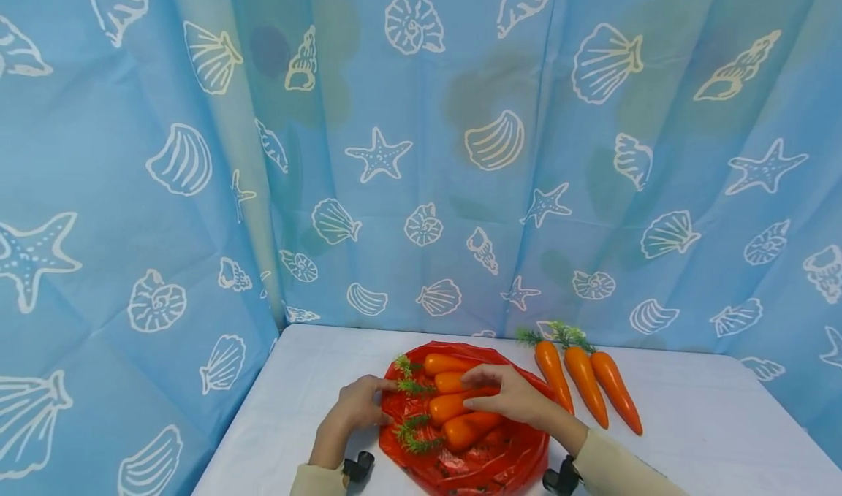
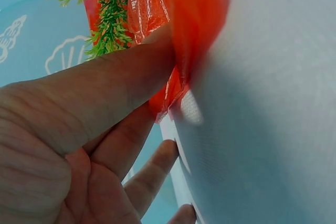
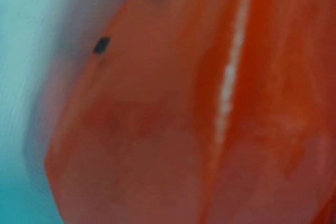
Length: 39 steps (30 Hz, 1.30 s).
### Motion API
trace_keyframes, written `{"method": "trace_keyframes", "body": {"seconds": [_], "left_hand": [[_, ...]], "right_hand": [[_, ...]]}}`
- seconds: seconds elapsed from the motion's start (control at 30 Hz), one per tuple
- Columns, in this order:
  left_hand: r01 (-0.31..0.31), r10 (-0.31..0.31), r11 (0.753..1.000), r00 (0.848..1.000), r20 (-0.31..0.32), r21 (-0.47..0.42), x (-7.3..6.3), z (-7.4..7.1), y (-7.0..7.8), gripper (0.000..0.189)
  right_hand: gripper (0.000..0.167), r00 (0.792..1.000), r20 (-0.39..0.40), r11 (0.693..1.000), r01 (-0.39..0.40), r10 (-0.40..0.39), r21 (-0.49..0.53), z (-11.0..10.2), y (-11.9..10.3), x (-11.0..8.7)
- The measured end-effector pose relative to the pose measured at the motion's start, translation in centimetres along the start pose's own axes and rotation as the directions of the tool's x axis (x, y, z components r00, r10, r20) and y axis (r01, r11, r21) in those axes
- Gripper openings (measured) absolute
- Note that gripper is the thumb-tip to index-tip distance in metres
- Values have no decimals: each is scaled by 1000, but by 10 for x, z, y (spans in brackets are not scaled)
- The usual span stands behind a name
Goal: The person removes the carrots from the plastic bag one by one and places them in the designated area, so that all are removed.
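Note:
A red plastic bag (image 1: 460, 474) lies spread on the table, with several orange carrots (image 1: 465, 429) with green tops side by side in it. My left hand (image 1: 360, 402) is at the bag's left edge. In the left wrist view, its thumb and index finger pinch the red plastic (image 2: 197, 19), while the other fingers reach toward the white tabletop. My right hand (image 1: 509, 396) is over the carrots, its thumb and fingers curled round a middle carrot (image 1: 450, 408). Red plastic (image 3: 136, 129) fills most of the right wrist view, which hides that hand's fingers.
Three more carrots (image 1: 584, 385) lie side by side on the white table (image 1: 697, 437), right of the bag. Behind and to the left hangs a blue curtain (image 1: 421, 277) with white shell and starfish prints. Both wrists wear black cameras (image 1: 358, 467).

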<state>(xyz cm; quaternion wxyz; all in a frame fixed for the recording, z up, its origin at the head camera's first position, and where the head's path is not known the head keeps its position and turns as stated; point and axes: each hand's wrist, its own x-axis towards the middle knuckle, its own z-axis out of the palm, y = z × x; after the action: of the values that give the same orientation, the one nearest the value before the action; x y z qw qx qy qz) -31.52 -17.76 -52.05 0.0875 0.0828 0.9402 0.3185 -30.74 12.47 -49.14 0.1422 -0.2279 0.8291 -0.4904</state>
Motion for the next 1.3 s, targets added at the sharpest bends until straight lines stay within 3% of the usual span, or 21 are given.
{"method": "trace_keyframes", "body": {"seconds": [0.23, 1.0, 1.3], "left_hand": [[-9, 9, 1000, 1000, -2, 5, -1, 0, 1, 47], [-24, 24, 1000, 1000, -3, 12, -1, 1, -2, 47], [-11, 11, 1000, 1000, -3, 9, 0, 1, -1, 48]], "right_hand": [[37, 999, 40, 1000, 12, -11, -20, -1, 8, 1], [45, 996, 68, 998, -66, 65, 18, 0, 19, -2], [37, 990, 142, 1000, -24, 23, 6, 0, 25, 0]]}}
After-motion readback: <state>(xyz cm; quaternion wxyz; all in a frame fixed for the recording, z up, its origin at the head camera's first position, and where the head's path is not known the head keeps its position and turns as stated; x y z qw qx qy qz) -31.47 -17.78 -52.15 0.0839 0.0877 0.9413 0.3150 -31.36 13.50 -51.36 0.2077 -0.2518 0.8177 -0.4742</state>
